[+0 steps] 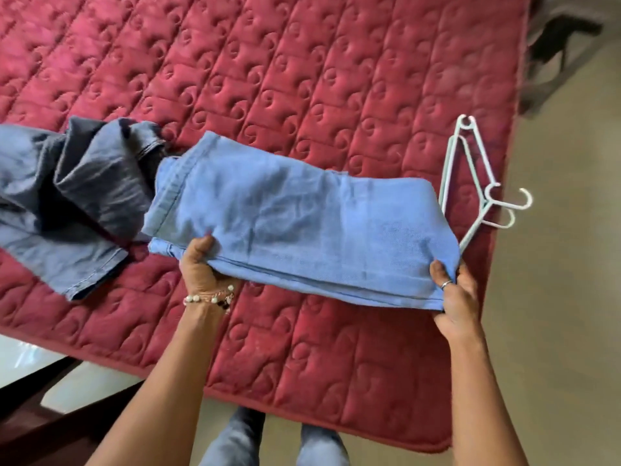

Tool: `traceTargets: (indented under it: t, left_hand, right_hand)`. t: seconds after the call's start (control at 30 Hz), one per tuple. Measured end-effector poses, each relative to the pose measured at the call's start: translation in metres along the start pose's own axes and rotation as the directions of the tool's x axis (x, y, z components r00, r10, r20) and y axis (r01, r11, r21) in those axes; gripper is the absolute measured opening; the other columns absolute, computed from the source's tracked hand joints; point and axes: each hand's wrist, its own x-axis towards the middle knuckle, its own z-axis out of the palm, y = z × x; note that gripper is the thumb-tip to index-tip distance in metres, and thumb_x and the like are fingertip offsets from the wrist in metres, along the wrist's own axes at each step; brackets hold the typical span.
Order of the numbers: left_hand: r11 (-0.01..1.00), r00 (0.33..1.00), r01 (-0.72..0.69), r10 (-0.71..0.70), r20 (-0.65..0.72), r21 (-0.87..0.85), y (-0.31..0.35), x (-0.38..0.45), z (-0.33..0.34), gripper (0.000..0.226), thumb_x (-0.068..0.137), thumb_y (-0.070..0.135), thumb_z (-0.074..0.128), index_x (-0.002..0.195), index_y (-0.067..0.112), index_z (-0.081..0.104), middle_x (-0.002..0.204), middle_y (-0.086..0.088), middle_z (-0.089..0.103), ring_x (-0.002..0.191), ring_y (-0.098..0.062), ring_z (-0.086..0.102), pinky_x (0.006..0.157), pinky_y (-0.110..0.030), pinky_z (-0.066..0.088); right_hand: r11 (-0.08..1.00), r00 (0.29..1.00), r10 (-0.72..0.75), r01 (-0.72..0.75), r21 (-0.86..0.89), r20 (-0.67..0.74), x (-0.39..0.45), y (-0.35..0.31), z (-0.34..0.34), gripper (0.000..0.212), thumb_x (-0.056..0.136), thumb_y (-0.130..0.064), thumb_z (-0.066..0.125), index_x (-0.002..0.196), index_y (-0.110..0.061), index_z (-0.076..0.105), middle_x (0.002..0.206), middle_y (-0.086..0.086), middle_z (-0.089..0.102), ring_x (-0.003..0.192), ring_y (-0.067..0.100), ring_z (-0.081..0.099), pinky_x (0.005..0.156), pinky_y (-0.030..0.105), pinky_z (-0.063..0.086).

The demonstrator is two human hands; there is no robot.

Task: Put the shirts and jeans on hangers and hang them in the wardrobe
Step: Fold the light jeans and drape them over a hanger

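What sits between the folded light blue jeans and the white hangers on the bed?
Nothing visible does. The light blue jeans, gripped by the left hand and right hand, reach right up to the white hangers, covering their near end. The dark jeans lie on the opposite side.

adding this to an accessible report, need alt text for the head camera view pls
Seen from above, a person's left hand and right hand grip the near edge of folded light blue jeans over a red quilted bed cover. Darker grey-blue jeans lie crumpled to the left; white plastic hangers lie to the right.
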Motion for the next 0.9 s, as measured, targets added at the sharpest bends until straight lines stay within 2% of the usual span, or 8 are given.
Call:
traceTargets:
  t: [0.13,0.23,0.33,0.4,0.5,0.6,0.7,0.9]
  left_hand:
    - [0.966,0.978,0.170,-0.142,-0.152,0.193,-0.023,0.019,-0.024,0.017,0.077,0.012,0.049,0.079,0.018,0.066,0.080,-0.002,0.070,0.081,-0.024,0.067,0.082,-0.043,0.055]
    - [0.732,0.834,0.461,-0.166,-0.526,0.502,-0.047,0.034,-0.064,0.008,0.086,0.023,0.054,0.085,0.014,0.056,0.068,-0.003,0.057,0.057,-0.019,0.058,0.056,-0.030,0.053]
    - [0.412,0.667,0.603,0.208,-0.715,0.683,-0.073,0.029,-0.067,0.035,0.082,0.024,0.057,0.108,0.001,0.052,0.100,-0.017,0.061,0.087,-0.033,0.063,0.078,-0.043,0.051]
    - [0.101,0.740,0.493,0.473,-0.478,0.864,-0.093,0.019,-0.044,0.047,0.085,0.021,0.058,0.127,0.004,0.045,0.126,-0.025,0.048,0.118,-0.042,0.047,0.095,-0.049,0.040]
    - [-0.157,0.931,0.037,0.363,0.023,0.987,-0.134,0.019,-0.013,0.040,0.083,0.015,0.063,0.121,0.007,0.054,0.115,-0.027,0.054,0.110,-0.041,0.052,0.096,-0.047,0.042]
    - [-0.212,0.956,-0.236,0.126,0.266,0.948,-0.176,0.028,0.012,0.037,0.081,0.009,0.066,0.118,0.008,0.061,0.108,-0.022,0.056,0.094,-0.038,0.062,0.090,-0.044,0.049]
    - [-0.241,0.925,-0.376,-0.044,0.376,0.895,-0.210,0.033,0.045,0.041,0.083,0.013,0.066,0.123,0.016,0.060,0.110,-0.015,0.057,0.092,-0.035,0.062,0.090,-0.042,0.049]
    - [-0.234,0.836,-0.548,-0.117,0.536,0.803,-0.249,0.048,0.070,0.045,0.082,0.013,0.061,0.126,0.018,0.059,0.112,-0.006,0.059,0.087,-0.024,0.066,0.086,-0.037,0.050]
  right_hand:
    - [0.982,0.983,0.180,-0.179,-0.056,0.016,0.007,0.042,-0.022,0.021,0.091,-0.003,0.057,0.105,-0.016,0.065,0.094,-0.008,0.073,0.084,0.008,0.067,0.078,0.027,0.056]
    - [0.868,0.915,0.391,-0.401,-0.292,-0.097,0.014,0.089,-0.038,0.007,0.091,-0.009,0.062,0.093,-0.016,0.062,0.079,-0.001,0.065,0.067,0.014,0.059,0.058,0.030,0.048]
    - [0.782,0.899,0.343,-0.433,-0.448,-0.271,0.022,0.110,-0.055,0.012,0.088,-0.016,0.067,0.099,-0.014,0.068,0.088,0.008,0.070,0.076,0.024,0.065,0.062,0.036,0.051]
    - [0.834,0.918,0.274,-0.375,-0.404,-0.286,0.032,0.100,-0.063,0.011,0.088,-0.010,0.061,0.094,-0.014,0.070,0.085,0.009,0.071,0.070,0.020,0.066,0.058,0.030,0.051]
    - [0.898,0.938,0.153,-0.263,-0.353,-0.310,0.062,0.073,-0.069,0.023,0.087,-0.004,0.056,0.080,-0.022,0.068,0.080,0.012,0.070,0.060,0.015,0.059,0.056,0.029,0.048]
    - [0.905,0.928,0.031,-0.184,-0.384,-0.371,0.115,0.057,-0.086,0.021,0.077,-0.018,0.057,0.067,-0.032,0.068,0.070,0.004,0.070,0.065,0.022,0.065,0.068,0.041,0.057]
    - [0.876,0.916,-0.020,-0.177,-0.449,-0.400,0.157,0.029,-0.086,0.007,0.079,-0.025,0.065,0.080,-0.028,0.072,0.085,0.004,0.074,0.082,0.025,0.069,0.082,0.040,0.056]
    - [0.733,0.918,-0.064,-0.223,-0.643,-0.392,0.219,0.017,-0.076,0.035,0.081,-0.031,0.074,0.096,0.000,0.070,0.099,0.017,0.071,0.095,0.035,0.065,0.074,0.034,0.047]
